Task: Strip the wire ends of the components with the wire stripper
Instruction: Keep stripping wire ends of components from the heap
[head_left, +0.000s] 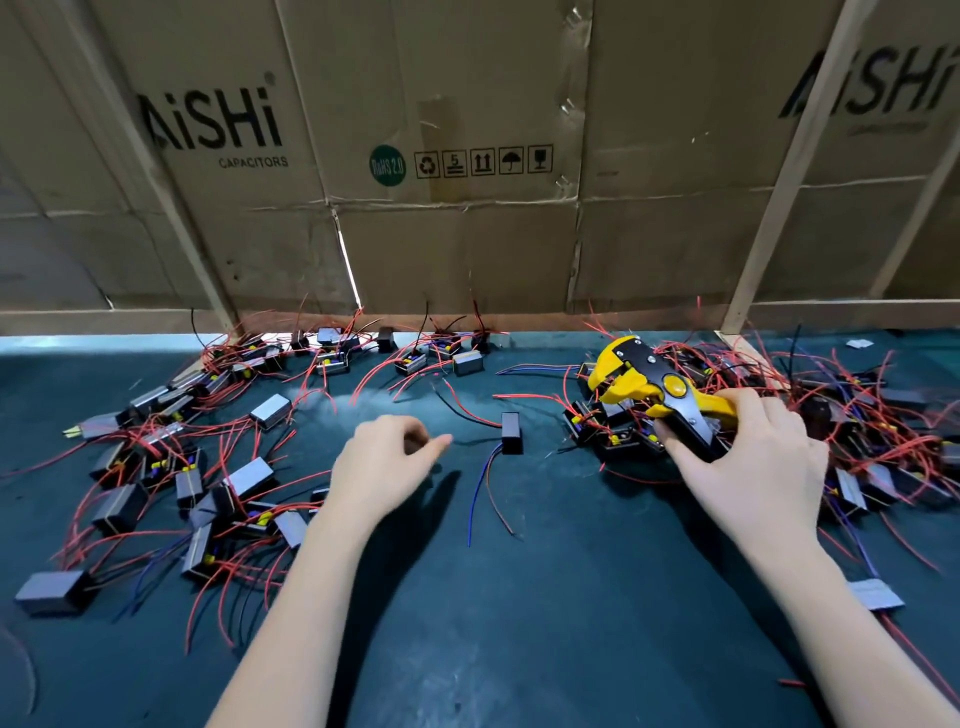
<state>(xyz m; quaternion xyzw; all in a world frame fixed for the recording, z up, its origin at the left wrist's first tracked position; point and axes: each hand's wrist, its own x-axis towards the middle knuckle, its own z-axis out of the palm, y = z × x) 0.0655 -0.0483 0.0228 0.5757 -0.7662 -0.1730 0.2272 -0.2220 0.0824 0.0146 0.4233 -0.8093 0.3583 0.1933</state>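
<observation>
A yellow and black wire stripper (652, 387) rests on a heap of components at the right, and my right hand (748, 457) grips its handles. A single small black box component (511, 433) lies in the middle of the dark green table, with red, blue and black wires trailing from it. My left hand (382, 465) hovers just left of that component, fingers loosely curled with thumb and forefinger near each other. It holds nothing that I can see and stays apart from the component.
A heap of black and grey components with red wires (182, 467) covers the left side of the table. Another tangled heap (872, 426) lies at the right. More components (415, 358) line the back edge below a cardboard wall (467, 156).
</observation>
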